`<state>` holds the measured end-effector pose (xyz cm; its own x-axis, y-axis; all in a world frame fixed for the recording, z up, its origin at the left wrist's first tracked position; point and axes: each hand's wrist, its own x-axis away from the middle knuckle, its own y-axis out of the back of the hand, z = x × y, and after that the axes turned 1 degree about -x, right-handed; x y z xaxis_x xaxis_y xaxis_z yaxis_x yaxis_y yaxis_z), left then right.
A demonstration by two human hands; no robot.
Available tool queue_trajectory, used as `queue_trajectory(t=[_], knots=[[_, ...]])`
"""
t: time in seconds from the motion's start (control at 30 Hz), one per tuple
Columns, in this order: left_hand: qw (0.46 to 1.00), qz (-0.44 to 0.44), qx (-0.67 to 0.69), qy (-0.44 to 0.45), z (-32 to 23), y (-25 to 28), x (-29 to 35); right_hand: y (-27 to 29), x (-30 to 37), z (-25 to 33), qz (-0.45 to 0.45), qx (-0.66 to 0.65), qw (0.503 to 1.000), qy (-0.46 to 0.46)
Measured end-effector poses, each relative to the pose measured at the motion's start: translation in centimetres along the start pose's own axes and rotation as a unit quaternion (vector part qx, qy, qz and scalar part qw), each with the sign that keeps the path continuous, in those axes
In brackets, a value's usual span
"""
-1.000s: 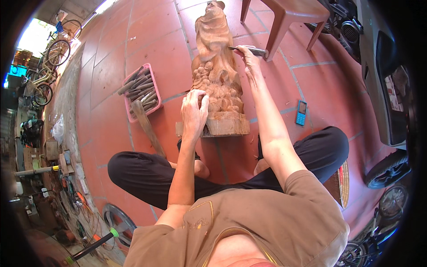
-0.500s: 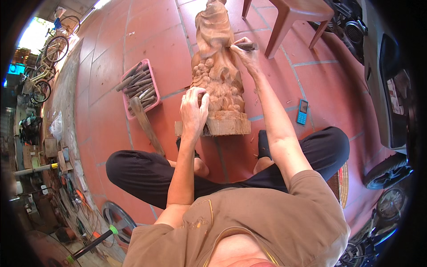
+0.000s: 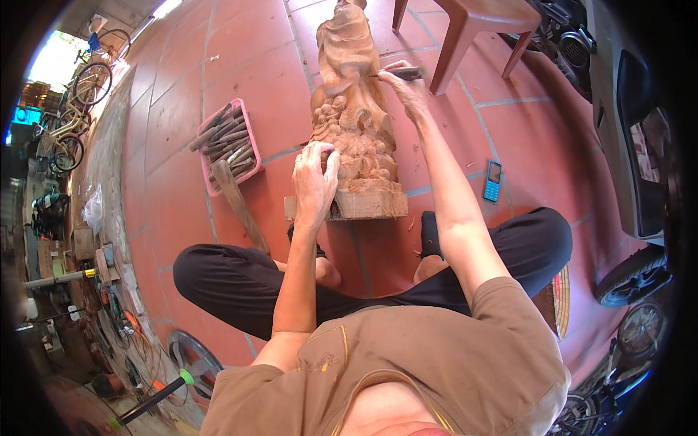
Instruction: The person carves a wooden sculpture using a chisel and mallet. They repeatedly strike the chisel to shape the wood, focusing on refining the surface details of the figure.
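A tall wooden carving (image 3: 355, 127) with draped folds and rounded knobs lies lengthwise on the floor before me, its squared base toward my feet. My left hand (image 3: 315, 180) is curled over the left side of its lower part, gripping it; some fingertips are hidden. In my right hand (image 3: 407, 91) is a carving chisel (image 3: 408, 73) with a dark handle, pinched low in the fingers. The chisel's tip points left at the right flank of the draped part; whether it touches the wood is hard to tell.
Left of the carving, a pink basket (image 3: 254, 138) holds several dark-handled tools, with a wooden mallet (image 3: 236, 200) leaning against it. A blue phone (image 3: 492, 182) lies on the right. A brown plastic chair (image 3: 483, 18) stands at the far right, near a motorbike (image 3: 632, 152).
My right hand and the chisel have shifted slightly right against the carving, and the handle lies a little flatter. My left hand keeps its place on the wood.
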<state>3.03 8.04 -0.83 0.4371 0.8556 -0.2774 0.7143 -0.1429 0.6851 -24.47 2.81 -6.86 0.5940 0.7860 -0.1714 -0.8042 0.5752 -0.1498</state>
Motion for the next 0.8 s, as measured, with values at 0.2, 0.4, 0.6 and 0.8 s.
queue_trajectory(t=[0.2,0.4,0.6,0.8], knots=[[1.0,-0.014,-0.002,-0.006,0.2,0.3,0.2,-1.0,1.2,2.2,0.067,0.226,0.969,0.073],[1.0,-0.017,0.005,-0.002,0.3,0.1,0.2,2.6,-0.1,2.0,0.122,0.209,0.97,0.021],[1.0,-0.013,-0.01,-0.016,0.5,-0.1,0.1,0.0,0.5,0.8,0.037,0.081,0.996,0.026],[1.0,-0.015,-0.007,-0.003,0.7,0.0,0.2,2.9,1.4,1.3,0.152,0.103,0.981,-0.067]])
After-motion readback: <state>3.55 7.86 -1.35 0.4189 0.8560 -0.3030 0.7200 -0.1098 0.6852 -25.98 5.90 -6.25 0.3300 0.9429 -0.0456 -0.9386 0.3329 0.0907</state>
